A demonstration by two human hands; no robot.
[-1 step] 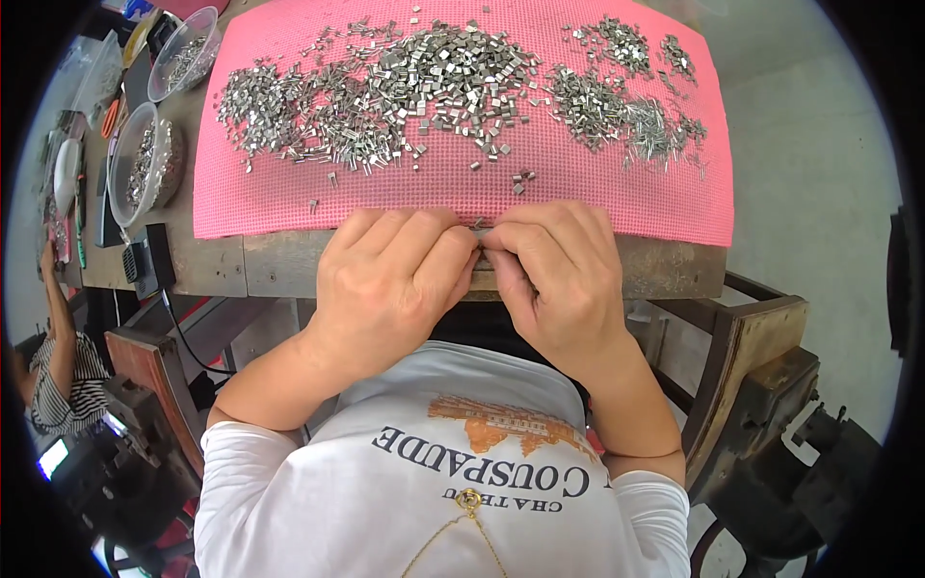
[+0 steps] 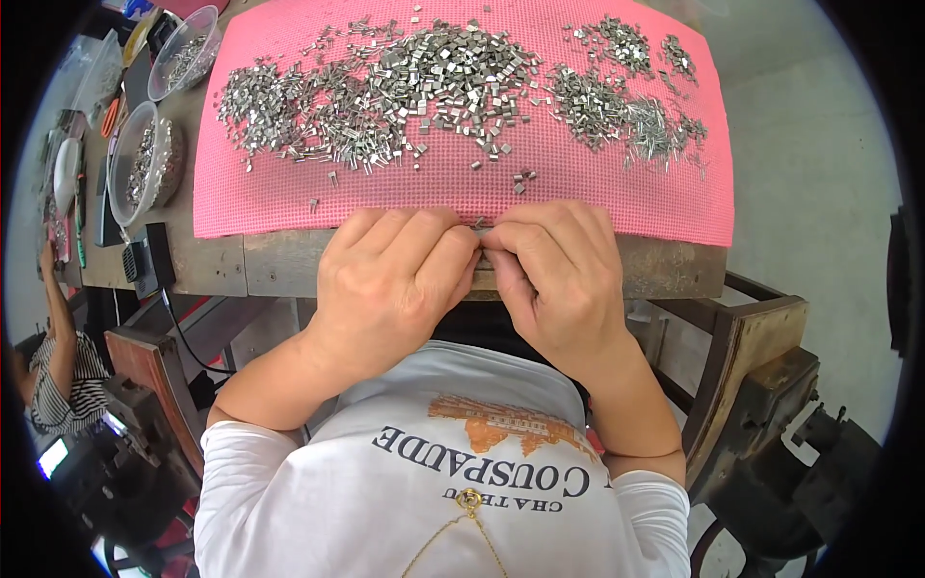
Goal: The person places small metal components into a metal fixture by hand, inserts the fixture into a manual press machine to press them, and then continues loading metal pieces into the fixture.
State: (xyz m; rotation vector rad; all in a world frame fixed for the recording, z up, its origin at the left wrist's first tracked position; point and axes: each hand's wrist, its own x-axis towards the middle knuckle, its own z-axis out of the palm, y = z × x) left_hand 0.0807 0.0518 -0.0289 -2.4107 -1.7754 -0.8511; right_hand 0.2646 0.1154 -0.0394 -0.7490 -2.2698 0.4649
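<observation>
Mat is pink and mesh-textured, lying on a worn counter, with the person's hands right at its near edge. Left hand and right hand both have fingers curled in and tips bunched together, almost meeting in the middle. Can't tell if either one's actually gripping something, the fingers hide it. One tiny metal piece does show at the mat's edge, right between them. Farther back there's a big silvery heap, smaller heaps to the right, plus some thin pins. Clear tub of metal parts sits left of the mat.
</observation>
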